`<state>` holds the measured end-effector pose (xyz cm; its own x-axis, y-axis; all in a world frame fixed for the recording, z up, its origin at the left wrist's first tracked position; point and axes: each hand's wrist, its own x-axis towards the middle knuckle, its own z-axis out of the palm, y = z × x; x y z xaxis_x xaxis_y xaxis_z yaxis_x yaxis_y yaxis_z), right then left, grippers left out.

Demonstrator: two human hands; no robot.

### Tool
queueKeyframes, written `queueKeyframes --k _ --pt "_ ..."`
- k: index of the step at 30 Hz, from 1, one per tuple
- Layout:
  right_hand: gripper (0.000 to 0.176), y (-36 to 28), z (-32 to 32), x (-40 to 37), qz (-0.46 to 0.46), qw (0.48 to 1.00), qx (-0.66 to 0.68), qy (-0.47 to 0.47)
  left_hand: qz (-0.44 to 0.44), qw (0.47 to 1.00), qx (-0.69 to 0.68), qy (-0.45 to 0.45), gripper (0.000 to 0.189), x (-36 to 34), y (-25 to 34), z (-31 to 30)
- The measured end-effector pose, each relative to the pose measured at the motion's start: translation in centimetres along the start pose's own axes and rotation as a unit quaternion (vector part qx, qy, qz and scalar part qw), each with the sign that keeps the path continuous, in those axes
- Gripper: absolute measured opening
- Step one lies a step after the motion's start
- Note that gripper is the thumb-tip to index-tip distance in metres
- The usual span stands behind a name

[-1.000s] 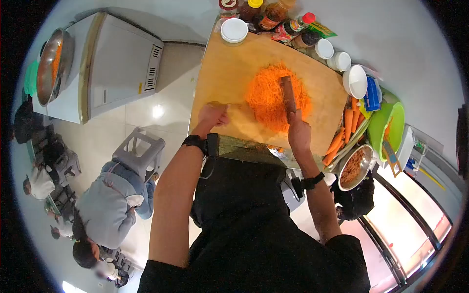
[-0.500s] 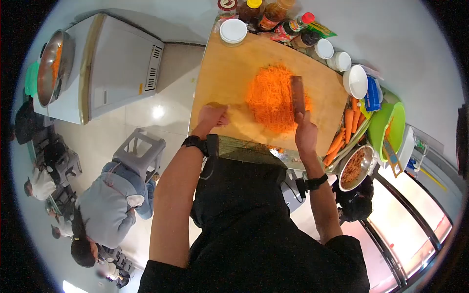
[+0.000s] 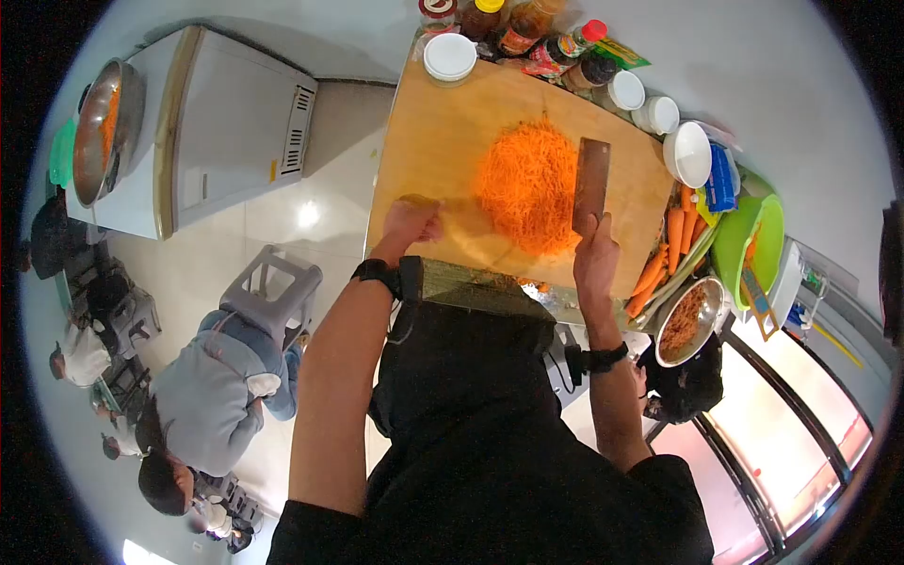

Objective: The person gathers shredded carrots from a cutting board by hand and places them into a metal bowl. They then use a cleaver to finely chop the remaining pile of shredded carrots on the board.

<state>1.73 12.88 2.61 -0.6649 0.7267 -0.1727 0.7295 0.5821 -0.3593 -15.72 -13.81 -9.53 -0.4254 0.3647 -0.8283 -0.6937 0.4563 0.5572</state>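
Observation:
A heap of shredded carrot (image 3: 527, 184) lies in the middle of a large wooden cutting board (image 3: 433, 132). My right hand (image 3: 595, 256) grips the handle of a cleaver (image 3: 591, 182), whose broad blade stands at the right edge of the heap. My left hand (image 3: 411, 222) rests on the board's near left part, fingers curled, holding nothing that I can see, a short way left of the heap.
Whole carrots (image 3: 664, 250) lie on a tray right of the board, beside a green bowl (image 3: 749, 240) and a metal bowl (image 3: 687, 320). White bowls (image 3: 687, 155) and sauce bottles (image 3: 527, 24) line the far edge. On the floor at left sits a person (image 3: 212, 386), next to a stool (image 3: 273, 287).
My right hand has carried the cleaver from the middle of the carrot heap to its right edge, and the blade now shows its flat side. My left hand has stayed put.

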Motion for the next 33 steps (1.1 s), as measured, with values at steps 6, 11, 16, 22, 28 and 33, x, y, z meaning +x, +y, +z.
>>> queueKeyframes --k 6,11,16,22,28,33 --pt "0.025 2.9 2.1 0.2 -0.068 0.997 -0.036 -0.027 -0.013 0.999 -0.033 0.042 0.034 0.3 -0.7 0.6" --pt "0.023 4.1 3.1 -0.5 -0.052 0.998 -0.030 -0.034 0.040 0.999 -0.005 -0.011 0.032 1.6 -2.2 -0.2" --pt "0.025 3.0 1.8 -0.3 -0.027 0.998 -0.041 -0.045 0.160 0.985 0.069 0.022 0.031 0.8 -2.2 -0.3" --pt "0.028 4.8 2.1 -0.3 -0.060 0.996 -0.056 -0.017 -0.006 0.999 0.011 0.038 0.034 0.0 -0.6 -0.1" --pt "0.022 5.2 1.6 0.0 -0.081 0.993 -0.076 -0.032 -0.026 0.999 0.041 0.012 0.035 1.8 -1.5 -0.4" --pt "0.017 5.2 1.6 -0.5 -0.051 0.996 -0.067 -0.020 -0.024 1.000 -0.003 -0.010 0.034 2.8 -3.4 -0.7"
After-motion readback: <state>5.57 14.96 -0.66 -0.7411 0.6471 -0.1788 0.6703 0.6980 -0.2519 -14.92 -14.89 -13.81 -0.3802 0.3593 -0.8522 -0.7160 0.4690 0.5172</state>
